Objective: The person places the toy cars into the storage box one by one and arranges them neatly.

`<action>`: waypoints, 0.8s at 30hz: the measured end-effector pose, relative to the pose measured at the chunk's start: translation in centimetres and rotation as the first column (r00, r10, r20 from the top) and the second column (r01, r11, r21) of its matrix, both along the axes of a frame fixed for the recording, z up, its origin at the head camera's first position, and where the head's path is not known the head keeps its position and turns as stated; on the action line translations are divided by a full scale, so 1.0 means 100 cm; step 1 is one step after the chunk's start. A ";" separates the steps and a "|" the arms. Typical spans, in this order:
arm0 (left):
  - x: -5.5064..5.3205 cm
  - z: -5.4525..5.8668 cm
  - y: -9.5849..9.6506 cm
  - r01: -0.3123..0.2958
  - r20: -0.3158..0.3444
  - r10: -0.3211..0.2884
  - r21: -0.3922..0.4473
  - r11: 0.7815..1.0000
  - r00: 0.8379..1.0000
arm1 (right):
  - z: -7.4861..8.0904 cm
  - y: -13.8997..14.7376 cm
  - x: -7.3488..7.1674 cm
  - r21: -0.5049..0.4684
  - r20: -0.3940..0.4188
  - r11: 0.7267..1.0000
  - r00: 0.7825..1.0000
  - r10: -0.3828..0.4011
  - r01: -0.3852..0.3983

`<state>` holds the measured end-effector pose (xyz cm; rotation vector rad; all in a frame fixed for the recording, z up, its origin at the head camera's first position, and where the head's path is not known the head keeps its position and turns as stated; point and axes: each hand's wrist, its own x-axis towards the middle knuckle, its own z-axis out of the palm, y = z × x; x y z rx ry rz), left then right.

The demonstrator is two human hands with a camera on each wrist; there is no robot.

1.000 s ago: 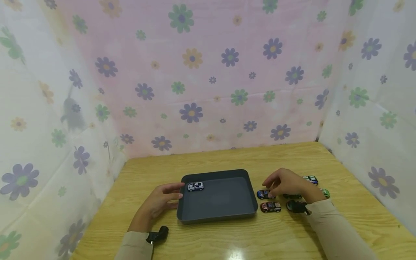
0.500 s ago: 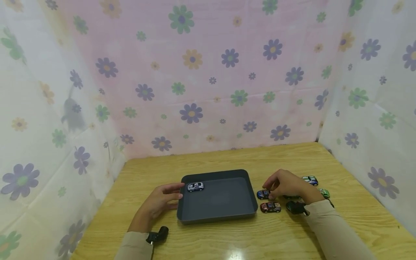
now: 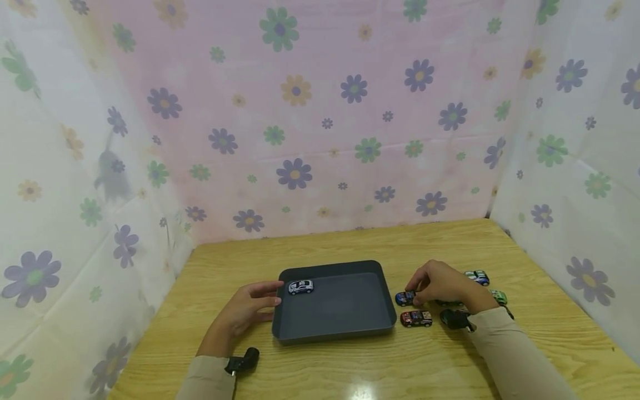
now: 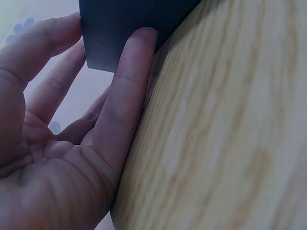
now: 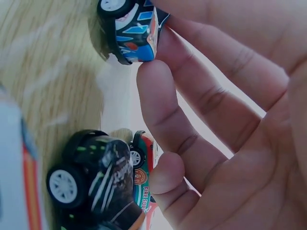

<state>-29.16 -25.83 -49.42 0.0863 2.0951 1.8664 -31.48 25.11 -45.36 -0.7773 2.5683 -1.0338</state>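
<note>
A dark grey tray (image 3: 334,335) lies on the wooden table with a white toy car (image 3: 301,287) in its far left corner. My left hand (image 3: 245,308) rests against the tray's left side, its fingers extended; the left wrist view has the fingertips on the outer wall. To the right of the tray, my right hand (image 3: 442,283) pinches a blue toy car (image 3: 404,299) by its rear part between thumb and forefinger. The right wrist view catches part of that car at the top, partly hidden by the fingers. A red toy car (image 3: 416,318) sits just in front of it.
More toy cars stand under and beyond my right wrist, including a green one (image 3: 499,297), a white-and-green one (image 3: 478,277) and a black one (image 5: 100,177). Flowered cloth (image 3: 320,139) encloses the table at the back and both sides.
The right hand's thumb and forefinger have come down and closed on the blue toy car. My left hand and the tray have stayed in place.
</note>
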 end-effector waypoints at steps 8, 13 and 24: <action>-0.001 0.000 0.000 0.008 -0.016 -0.009 -0.011 1.000 1.000 | 0.001 0.000 0.000 0.000 -0.029 1.000 0.999 0.013 -0.013; -0.001 0.000 0.000 0.005 -0.006 -0.005 -0.003 1.000 1.000 | 0.002 0.000 0.001 -0.012 -0.031 1.000 0.999 0.016 -0.017; -0.001 -0.001 0.000 -0.002 0.001 0.002 0.000 1.000 1.000 | 0.007 -0.001 0.001 0.018 -0.077 1.000 0.997 0.011 -0.009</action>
